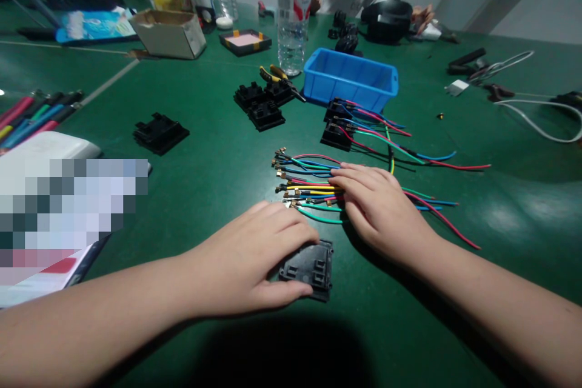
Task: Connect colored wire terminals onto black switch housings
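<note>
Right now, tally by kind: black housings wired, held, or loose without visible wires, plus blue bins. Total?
Wired housings: 2
Held housing, in the left hand: 1
Loose housings, no visible wires: 4 (clustered trio, lone one)
Blue bin: 1
Total: 8

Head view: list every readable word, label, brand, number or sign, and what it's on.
None legible.
Clear bottle: red label marks and barcode, too blurred.
Blue packet: pale print, too blurred.
Flat item at left: pixelated, unreadable.
Black part in left hand: no lettering discernible.
</note>
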A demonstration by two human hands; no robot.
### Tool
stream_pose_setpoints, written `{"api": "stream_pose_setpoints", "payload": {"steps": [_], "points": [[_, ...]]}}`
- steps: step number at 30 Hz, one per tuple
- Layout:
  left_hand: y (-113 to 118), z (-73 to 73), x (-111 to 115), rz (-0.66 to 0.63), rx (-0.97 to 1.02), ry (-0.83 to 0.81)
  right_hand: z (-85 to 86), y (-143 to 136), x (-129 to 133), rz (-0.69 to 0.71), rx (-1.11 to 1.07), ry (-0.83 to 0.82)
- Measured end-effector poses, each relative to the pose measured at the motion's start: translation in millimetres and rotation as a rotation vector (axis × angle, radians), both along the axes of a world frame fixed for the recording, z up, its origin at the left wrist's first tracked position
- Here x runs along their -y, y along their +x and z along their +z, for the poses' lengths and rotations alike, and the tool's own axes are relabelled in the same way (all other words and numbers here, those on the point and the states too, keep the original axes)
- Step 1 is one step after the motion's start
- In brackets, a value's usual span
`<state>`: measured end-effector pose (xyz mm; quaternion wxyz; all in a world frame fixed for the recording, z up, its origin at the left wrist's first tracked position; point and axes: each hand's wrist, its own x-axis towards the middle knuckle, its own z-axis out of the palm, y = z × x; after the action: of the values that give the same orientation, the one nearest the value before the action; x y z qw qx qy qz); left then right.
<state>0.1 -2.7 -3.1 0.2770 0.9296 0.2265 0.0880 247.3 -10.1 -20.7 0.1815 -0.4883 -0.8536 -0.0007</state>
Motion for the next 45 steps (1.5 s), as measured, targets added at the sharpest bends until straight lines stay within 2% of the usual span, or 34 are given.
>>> {"api": "stream_pose_setpoints", "payload": {"steps": [6, 15, 21, 29, 45], "points": [[-0.2, -0.1, 1.0, 0.005, 0.000, -0.002, 0.2, -1.5, -1.0, -0.043, -0.055, -0.041], [-1.2, -0.6, 0.3, 0.004, 0.002, 0.003, -2.2, 2.1, 0.3, -0.008, -0.095, -0.013], [-0.7, 1.2, -0.1, 0.002, 0.008, 0.000, 3.0, 1.7, 2.1, 0.029, -0.167, 0.019], [-0.3, 0.7, -0.2, 0.007, 0.012, 0.019, 1.8, 1.3, 0.5, 0.055, -0.175, -0.034], [-0.2, 0.2, -0.8, 0.002, 0.000, 0.002, 3.1, -3.1, 0.2, -0.016, -0.171, -0.043]]}}
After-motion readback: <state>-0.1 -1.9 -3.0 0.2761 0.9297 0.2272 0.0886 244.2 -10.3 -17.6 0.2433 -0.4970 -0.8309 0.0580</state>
